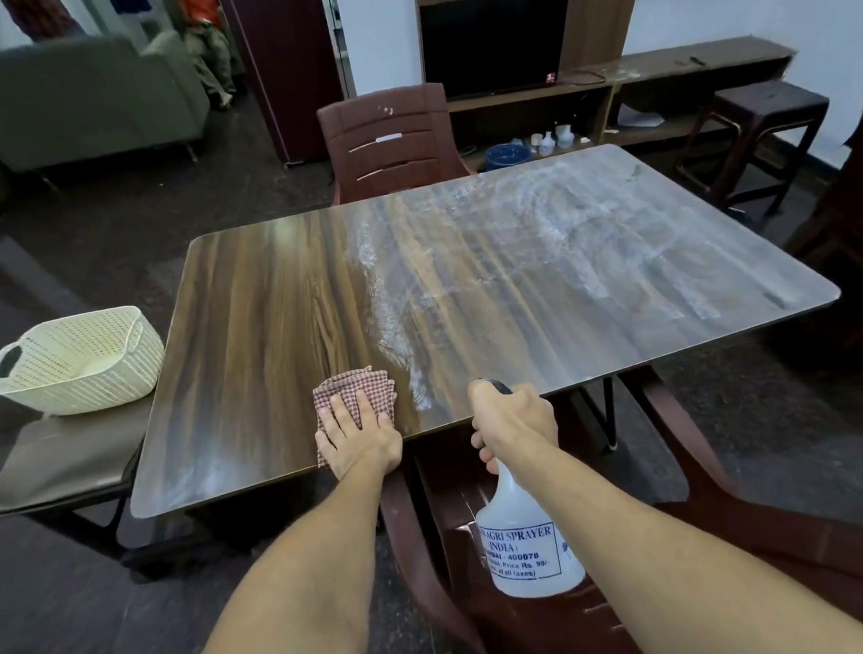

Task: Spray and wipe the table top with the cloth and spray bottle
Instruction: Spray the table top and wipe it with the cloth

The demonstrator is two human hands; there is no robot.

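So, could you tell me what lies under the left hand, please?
A folded checked cloth lies under the left hand, on the table top. The palm covers its near part.

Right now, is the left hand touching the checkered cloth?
Touching. The head view shows the left hand lying flat on the cloth, fingers spread over it, holding it against the table.
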